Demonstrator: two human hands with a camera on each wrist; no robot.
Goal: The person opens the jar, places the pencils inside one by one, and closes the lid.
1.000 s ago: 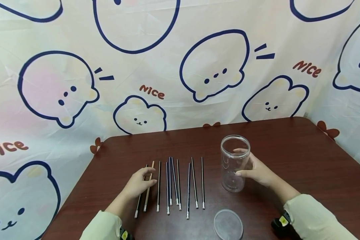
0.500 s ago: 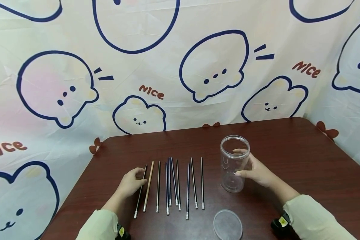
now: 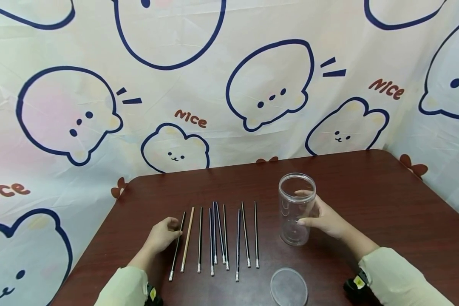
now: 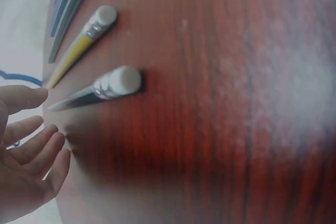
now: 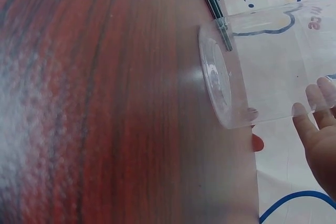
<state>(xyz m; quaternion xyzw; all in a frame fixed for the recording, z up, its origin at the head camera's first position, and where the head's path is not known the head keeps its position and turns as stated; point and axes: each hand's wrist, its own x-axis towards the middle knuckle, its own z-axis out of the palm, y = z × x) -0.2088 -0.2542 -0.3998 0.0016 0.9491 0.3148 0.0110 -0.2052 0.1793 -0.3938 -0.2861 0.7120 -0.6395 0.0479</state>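
My left hand (image 3: 162, 234) is at the far left of the row, beside the upper half of a dark pencil (image 3: 174, 259). In the left wrist view its thumb (image 4: 23, 98) and fingers stand apart, relaxed, with nothing between them. That pencil lies on the table, its white eraser (image 4: 125, 81) toward the wrist camera. A yellow pencil (image 3: 187, 240) lies just right of it. With thumb and fingers curled round its side, my right hand (image 3: 327, 217) holds a clear plastic jar (image 3: 290, 216), upright on the table and without a lid. Some right-hand fingertips show through its wall.
Several more dark pencils (image 3: 238, 250) lie roughly parallel in the middle, erasers toward me. A clear round lid (image 3: 289, 287) lies flat near the front. The brown table (image 3: 348, 182) ends at a patterned cloth backdrop (image 3: 248, 148) behind.
My left hand has moved left, off the yellow pencil and over to the leftmost dark pencil. The right hand and jar stay in place. The head view has shifted slightly.
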